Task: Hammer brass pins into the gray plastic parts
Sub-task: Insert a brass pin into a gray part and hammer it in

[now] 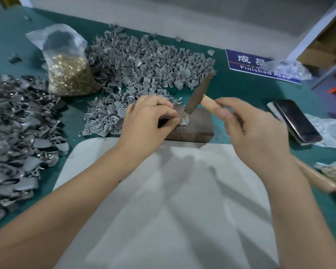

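A small gray plastic part with a brass pin in it lies on a dark metal block at the table's middle. My left hand pinches the part and pin on the block. My right hand grips a hammer by its wooden handle; the dark hammer head hangs tilted just above the part. A clear bag of brass pins stands at the back left.
A big heap of gray parts fills the back centre, a smaller one lies left of the block, and darker parts cover the left edge. A phone lies right. A blue "Finished Area" sign sits behind. White cloth covers the front.
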Action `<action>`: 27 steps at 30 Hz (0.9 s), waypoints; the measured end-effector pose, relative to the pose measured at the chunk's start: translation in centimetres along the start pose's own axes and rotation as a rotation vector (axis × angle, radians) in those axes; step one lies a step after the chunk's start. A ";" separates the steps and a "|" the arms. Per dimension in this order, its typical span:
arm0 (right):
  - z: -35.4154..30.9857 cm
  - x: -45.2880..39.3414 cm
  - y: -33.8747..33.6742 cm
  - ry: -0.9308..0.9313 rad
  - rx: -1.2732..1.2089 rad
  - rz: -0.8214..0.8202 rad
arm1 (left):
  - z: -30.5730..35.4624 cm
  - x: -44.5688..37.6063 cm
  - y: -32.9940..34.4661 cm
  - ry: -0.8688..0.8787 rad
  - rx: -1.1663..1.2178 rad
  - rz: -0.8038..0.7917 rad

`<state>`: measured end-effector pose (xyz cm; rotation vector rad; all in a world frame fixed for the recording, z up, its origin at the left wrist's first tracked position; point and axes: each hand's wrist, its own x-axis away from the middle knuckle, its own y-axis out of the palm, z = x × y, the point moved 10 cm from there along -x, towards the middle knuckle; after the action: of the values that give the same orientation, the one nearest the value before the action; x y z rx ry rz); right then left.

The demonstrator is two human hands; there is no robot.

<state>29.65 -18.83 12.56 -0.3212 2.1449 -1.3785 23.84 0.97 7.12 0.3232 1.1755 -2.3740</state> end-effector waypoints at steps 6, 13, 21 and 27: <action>0.6 1.0 -0.5 0.019 -0.064 0.132 | 0.1 -0.1 0.3 0.007 -0.007 -0.032; 0.0 2.0 -0.9 0.065 -0.041 0.237 | 0.6 0.1 0.3 0.021 -0.020 -0.027; -0.8 2.1 0.3 0.088 0.024 0.132 | 0.4 0.2 0.0 -0.014 -0.055 -0.009; 0.0 2.5 -1.5 0.118 -0.020 0.288 | 0.5 0.2 -0.3 -0.006 -0.049 -0.006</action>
<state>27.49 -20.66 13.05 0.0636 2.1987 -1.2367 23.57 0.63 7.55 0.2967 1.2315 -2.3454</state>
